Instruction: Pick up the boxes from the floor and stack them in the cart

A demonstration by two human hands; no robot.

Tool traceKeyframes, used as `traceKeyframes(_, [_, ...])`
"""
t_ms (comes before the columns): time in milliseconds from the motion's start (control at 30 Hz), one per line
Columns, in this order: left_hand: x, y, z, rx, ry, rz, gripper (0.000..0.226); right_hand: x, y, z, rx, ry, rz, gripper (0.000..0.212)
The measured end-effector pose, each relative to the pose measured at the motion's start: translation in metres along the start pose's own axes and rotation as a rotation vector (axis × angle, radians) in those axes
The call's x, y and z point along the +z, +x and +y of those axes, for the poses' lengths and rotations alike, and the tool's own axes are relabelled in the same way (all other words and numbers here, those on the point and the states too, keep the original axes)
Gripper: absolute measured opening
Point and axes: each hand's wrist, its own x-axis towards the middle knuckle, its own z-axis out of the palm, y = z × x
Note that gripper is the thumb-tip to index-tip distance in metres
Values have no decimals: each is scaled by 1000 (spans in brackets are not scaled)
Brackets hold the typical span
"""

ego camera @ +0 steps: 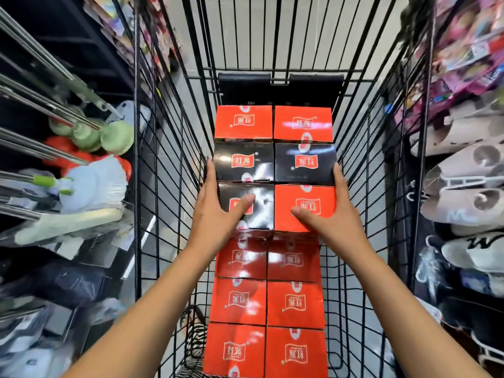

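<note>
Step in hand: seating a side-by-side pair on the upper layer in the cart (169, 159). Left hand (218, 211) grips the black box (261, 211) at its left side, thumb on top. Right hand (331, 216) grips the red box (305, 197) the same way at its right side. Next move likely: push the pair flush against the far black boxes (244, 162), then release. Lower red boxes (237, 301) fill the near end.

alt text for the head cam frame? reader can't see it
The left hand grips a black box and the right hand a red box, side by side atop stacked boxes in a wire cart. Mops on the left, slippers on the right.
</note>
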Motion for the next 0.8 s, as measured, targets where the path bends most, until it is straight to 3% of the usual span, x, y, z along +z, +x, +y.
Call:
traceKeyframes(233, [4, -3, 5, 76, 258, 62, 97, 3, 1, -3, -24, -46, 38, 112])
traceKeyframes(433, [0, -4, 11, 9, 451, 22, 94, 5, -1, -5, -43, -125, 45, 113])
traceKeyframes(600, [-19, -15, 20, -52, 435, -67, 93, -2, -3, -14, 10, -396, -21, 111])
traceKeyframes(700, [-45, -55, 23, 28, 241, 67, 84, 6, -15, -37, -173, -582, 164, 92])
traceKeyframes(800, [-86, -113, 14, 132, 166, 228, 77, 47, -49, -82, -416, -534, 190, 80])
